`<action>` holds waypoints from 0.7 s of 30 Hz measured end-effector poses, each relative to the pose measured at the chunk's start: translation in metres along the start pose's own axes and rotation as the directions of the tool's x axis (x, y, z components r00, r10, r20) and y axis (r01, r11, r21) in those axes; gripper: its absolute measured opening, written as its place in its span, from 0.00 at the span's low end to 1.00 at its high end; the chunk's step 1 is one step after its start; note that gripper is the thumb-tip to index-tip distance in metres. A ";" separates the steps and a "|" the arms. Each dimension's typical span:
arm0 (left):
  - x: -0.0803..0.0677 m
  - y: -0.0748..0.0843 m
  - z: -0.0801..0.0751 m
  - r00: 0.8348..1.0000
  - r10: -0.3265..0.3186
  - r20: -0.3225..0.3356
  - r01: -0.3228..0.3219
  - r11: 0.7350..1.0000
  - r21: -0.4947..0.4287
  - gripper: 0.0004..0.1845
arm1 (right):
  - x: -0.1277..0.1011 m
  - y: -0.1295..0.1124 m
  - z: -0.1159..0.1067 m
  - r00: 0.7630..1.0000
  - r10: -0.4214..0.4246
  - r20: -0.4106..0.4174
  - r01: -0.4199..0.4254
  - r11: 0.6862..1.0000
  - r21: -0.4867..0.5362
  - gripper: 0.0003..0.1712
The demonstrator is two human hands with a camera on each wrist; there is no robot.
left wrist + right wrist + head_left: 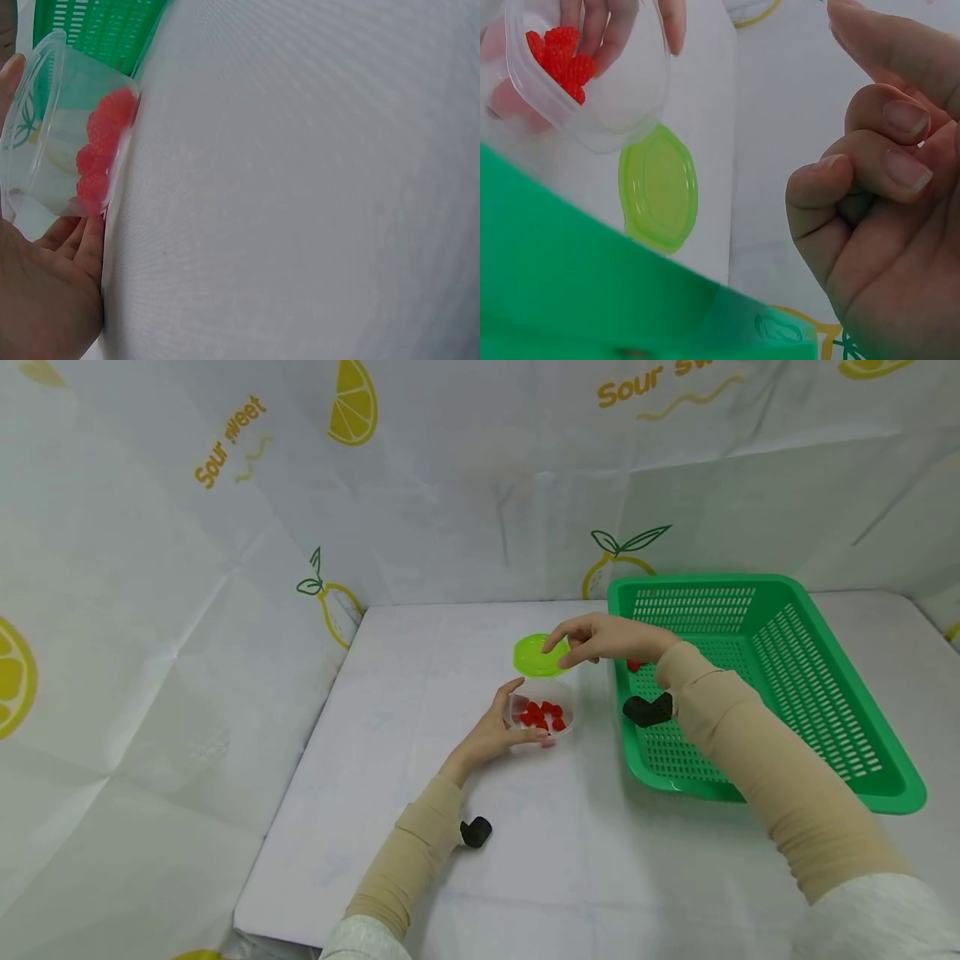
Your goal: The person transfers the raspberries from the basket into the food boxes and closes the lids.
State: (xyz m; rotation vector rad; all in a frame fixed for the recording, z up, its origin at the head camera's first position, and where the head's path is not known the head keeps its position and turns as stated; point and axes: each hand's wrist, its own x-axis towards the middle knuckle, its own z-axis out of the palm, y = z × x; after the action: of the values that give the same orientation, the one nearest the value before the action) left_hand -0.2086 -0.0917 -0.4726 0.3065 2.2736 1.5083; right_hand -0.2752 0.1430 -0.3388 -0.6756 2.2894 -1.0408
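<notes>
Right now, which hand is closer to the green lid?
Right. The right hand hovers at the green lid, fingertips over its edge; the left hand holds the clear tub of red berries just below it.

A clear tub (52, 120) is held by the left hand (45, 292), fingers (79, 236) against its wall. Red berries (101, 146) are seen piled inside at its bottom. The tub is set on the white tabletop (300, 187). A green basket (101, 30) is seen just behind it.

A green basket (787, 635) stands against a lemon-printed backdrop (225, 527).
</notes>
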 end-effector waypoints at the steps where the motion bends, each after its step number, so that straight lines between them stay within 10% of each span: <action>1: 0.000 0.000 0.000 1.000 0.000 -0.002 0.000 1.000 0.003 0.48 | -0.003 0.001 -0.002 1.000 0.003 -0.011 -0.003 1.000 0.014 0.18; 21: 0.000 0.000 0.002 1.000 0.024 -0.009 -0.024 1.000 0.017 0.50 | -0.047 0.065 -0.025 0.970 -0.005 -0.243 0.085 0.944 0.319 0.19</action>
State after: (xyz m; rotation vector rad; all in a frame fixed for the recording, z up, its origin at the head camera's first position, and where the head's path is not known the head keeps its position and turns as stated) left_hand -0.2073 -0.0902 -0.4729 0.3334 2.2991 1.5057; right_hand -0.2709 0.2235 -0.3640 -0.4887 2.2236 -1.5563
